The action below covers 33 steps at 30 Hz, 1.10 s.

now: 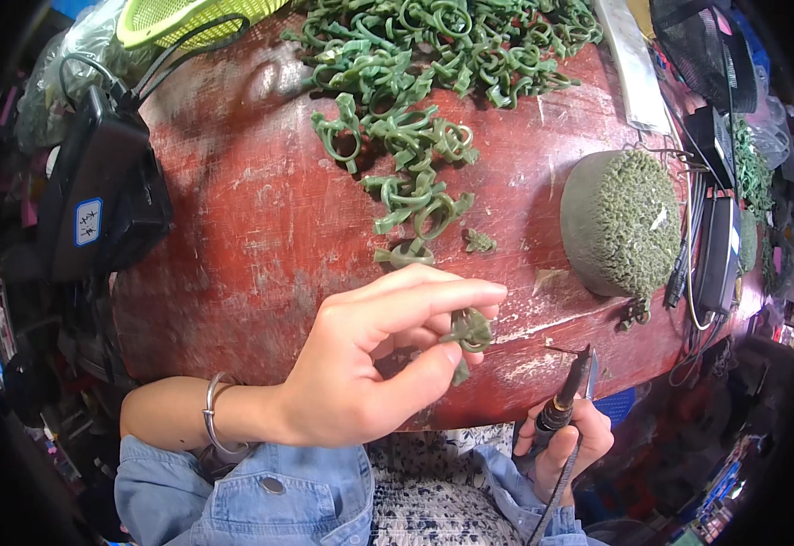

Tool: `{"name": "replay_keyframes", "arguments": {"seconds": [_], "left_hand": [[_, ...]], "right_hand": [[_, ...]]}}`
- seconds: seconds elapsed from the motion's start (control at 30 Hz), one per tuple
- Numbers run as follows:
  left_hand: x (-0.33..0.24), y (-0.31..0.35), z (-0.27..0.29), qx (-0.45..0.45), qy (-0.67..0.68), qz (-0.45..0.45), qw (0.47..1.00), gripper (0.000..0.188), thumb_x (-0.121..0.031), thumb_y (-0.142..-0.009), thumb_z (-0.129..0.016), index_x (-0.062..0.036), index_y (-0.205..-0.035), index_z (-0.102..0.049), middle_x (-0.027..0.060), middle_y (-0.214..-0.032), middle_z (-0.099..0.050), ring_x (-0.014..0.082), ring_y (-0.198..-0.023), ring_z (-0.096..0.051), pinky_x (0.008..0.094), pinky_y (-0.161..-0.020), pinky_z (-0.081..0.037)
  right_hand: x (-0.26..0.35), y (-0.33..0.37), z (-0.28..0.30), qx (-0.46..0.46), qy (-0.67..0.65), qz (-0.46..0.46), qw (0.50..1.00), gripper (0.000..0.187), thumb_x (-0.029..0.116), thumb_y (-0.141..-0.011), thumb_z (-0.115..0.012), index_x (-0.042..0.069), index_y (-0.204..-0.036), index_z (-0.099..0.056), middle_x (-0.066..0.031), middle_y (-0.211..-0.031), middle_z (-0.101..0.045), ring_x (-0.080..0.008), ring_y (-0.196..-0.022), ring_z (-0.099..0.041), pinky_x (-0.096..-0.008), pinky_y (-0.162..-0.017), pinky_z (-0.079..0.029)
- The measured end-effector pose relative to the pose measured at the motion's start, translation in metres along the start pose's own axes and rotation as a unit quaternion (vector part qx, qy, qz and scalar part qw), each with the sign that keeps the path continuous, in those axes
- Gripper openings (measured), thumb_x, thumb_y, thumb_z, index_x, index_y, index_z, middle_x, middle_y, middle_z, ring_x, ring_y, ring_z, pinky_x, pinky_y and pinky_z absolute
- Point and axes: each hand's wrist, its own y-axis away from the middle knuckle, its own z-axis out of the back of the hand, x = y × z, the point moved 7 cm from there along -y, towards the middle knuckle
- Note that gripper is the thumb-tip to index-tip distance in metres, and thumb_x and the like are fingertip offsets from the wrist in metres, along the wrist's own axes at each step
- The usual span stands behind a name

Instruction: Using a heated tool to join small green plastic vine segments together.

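the red tabletop (pixel 233 300) is glossy but scuffed. on its far side, the green rings (pixel 451 50) look smooth and waxy; at its far left, the basket (pixel 156 41) is plastic mesh. on its right, the block (pixel 629 223) has a matt wall and crumbly top. at its near edge, the bangle (pixel 209 414) is shiny metal, the sleeve (pixel 274 514) matt denim.

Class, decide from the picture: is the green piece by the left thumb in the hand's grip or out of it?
In the grip: the green piece is held between the thumb and fingers of the left hand.
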Motion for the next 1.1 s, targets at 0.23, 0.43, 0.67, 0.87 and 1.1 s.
{"name": "replay_keyframes", "arguments": {"seconds": [0.23,0.43,0.67,0.87,1.1], "left_hand": [[-0.012,0.006,-0.003,0.004,-0.025,-0.085,0.996,0.036,0.007,-0.080,-0.052,0.0127,-0.115,-0.050,0.0206,-0.110,-0.051,0.0258,-0.092,-0.062,0.0295,-0.076,-0.053],[-0.029,0.011,-0.003,-0.033,-0.128,-0.185,0.974,0.036,0.007,-0.072,-0.063,0.0096,-0.108,-0.057,0.0182,-0.102,-0.056,0.0220,-0.089,-0.062,0.0269,-0.071,-0.053],[-0.031,0.011,0.000,-0.073,-0.169,-0.179,0.966,0.038,0.004,-0.068,-0.069,0.0048,-0.105,-0.061,0.0156,-0.098,-0.059,0.0168,-0.082,-0.060,0.0260,-0.066,-0.051],[-0.031,0.011,0.000,-0.082,-0.198,-0.193,0.957,0.037,0.002,-0.068,-0.070,0.0034,-0.104,-0.062,0.0137,-0.095,-0.061,0.0161,-0.080,-0.061,0.0254,-0.065,-0.051],[-0.027,0.009,0.000,-0.088,-0.222,-0.186,0.953,0.037,0.001,-0.067,-0.072,0.0011,-0.103,-0.064,0.0130,-0.093,-0.061,0.0175,-0.080,-0.062,0.0267,-0.067,-0.051]], "right_hand": [[0.000,0.005,0.000,-0.019,-0.024,-0.004,1.000,0.055,0.049,-0.089,-0.048,-0.003,-0.071,-0.055,-0.0040,-0.051,-0.055,-0.0106,-0.043,-0.055,-0.0215,-0.042,-0.041],[-0.006,0.009,0.000,-0.017,-0.023,-0.004,1.000,0.054,0.047,-0.090,-0.048,-0.004,-0.072,-0.054,-0.0046,-0.051,-0.055,-0.0105,-0.043,-0.055,-0.0216,-0.042,-0.041],[0.000,0.007,-0.003,-0.044,0.023,0.039,0.998,0.051,0.045,-0.090,-0.049,-0.003,-0.074,-0.056,-0.0011,-0.047,-0.054,-0.0098,-0.043,-0.054,-0.0212,-0.043,-0.040],[0.003,0.008,-0.003,-0.041,0.055,0.065,0.996,0.049,0.044,-0.089,-0.050,-0.002,-0.075,-0.058,-0.0004,-0.047,-0.054,-0.0105,-0.042,-0.053,-0.0220,-0.043,-0.040],[0.003,0.009,-0.002,-0.030,0.092,0.101,0.990,0.045,0.041,-0.088,-0.054,-0.001,-0.074,-0.058,-0.0007,-0.048,-0.054,-0.0129,-0.040,-0.053,-0.0239,-0.041,-0.040]]}}
